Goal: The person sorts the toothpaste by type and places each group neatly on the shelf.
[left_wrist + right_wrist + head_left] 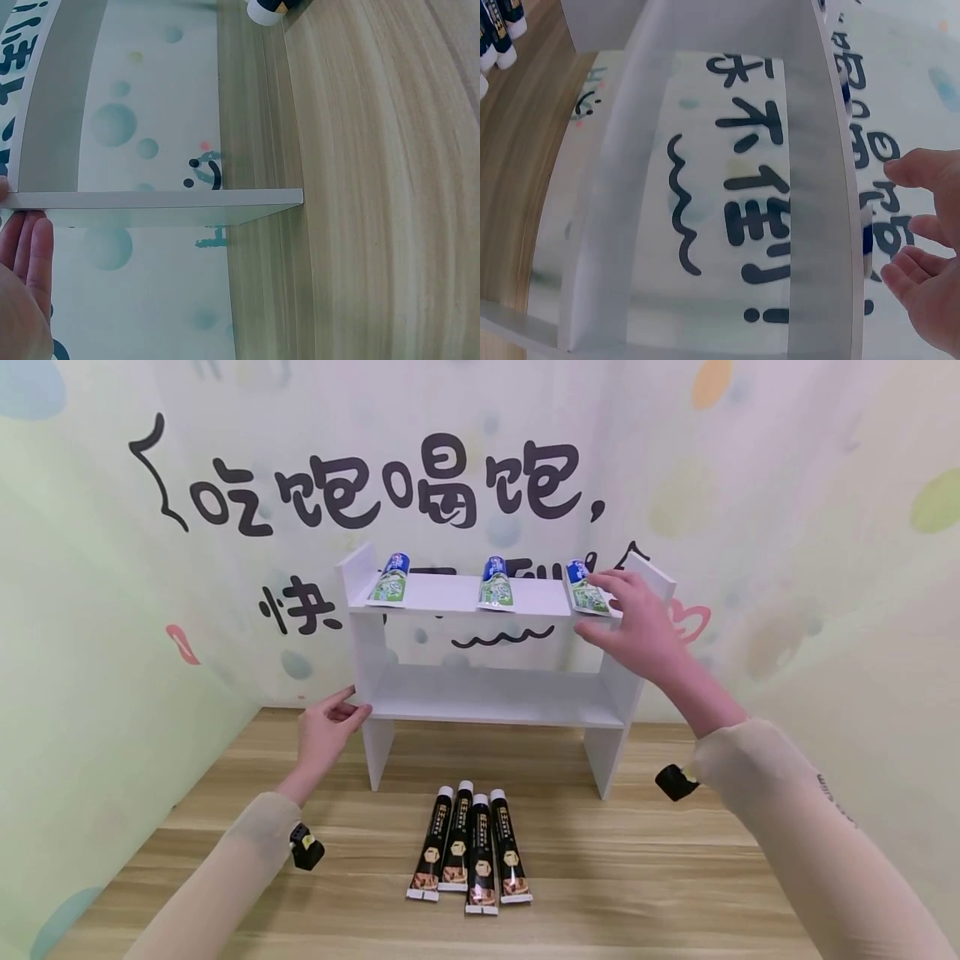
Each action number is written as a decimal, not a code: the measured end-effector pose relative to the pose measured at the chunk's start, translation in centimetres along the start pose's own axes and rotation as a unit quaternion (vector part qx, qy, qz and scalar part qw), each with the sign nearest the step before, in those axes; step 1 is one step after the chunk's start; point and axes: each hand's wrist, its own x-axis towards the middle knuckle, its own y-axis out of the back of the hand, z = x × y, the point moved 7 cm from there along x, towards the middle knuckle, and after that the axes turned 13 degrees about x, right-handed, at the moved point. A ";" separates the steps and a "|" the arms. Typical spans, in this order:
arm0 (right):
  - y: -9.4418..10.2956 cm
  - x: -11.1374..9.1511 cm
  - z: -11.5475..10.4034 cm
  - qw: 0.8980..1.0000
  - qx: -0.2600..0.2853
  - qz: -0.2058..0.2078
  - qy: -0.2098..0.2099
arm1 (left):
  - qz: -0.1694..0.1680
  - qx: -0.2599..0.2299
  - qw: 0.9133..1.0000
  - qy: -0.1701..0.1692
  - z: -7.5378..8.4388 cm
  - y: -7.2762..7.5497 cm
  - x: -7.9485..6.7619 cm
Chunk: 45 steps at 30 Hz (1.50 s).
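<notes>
A small white two-tier shelf (495,693) stands on the wooden table. My left hand (327,731) holds its left side panel (165,199), thumb on one face and fingers on the other. On the top board lie three blue-and-green toothpaste tubes: a left tube (390,580), a middle tube (496,583) and a right tube (587,587). Beside the right tube, my right hand (637,625) has its thumb and fingers spread, with nothing between them. In the right wrist view, that hand (930,255) shows a gap to the board edge.
Several black toothpaste tubes (480,860) with white caps lie side by side on the table (637,877) in front of the shelf. Upright end pieces (651,578) rise at both ends of the top board. A printed cloth backdrop (480,410) hangs behind.
</notes>
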 end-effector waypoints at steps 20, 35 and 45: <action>-5.6 -6.3 -1.3 0.994 0.029 -0.038 0.094 | 0.008 0.006 1.000 0.005 0.0 0.1 0.2; -11.3 -10.5 1.4 0.993 0.042 -0.060 0.093 | 0.014 0.002 1.000 0.000 -0.2 0.0 0.2; -15.1 -13.0 3.5 0.995 0.046 -0.083 0.037 | 0.015 -0.002 1.000 0.004 -0.3 0.0 0.2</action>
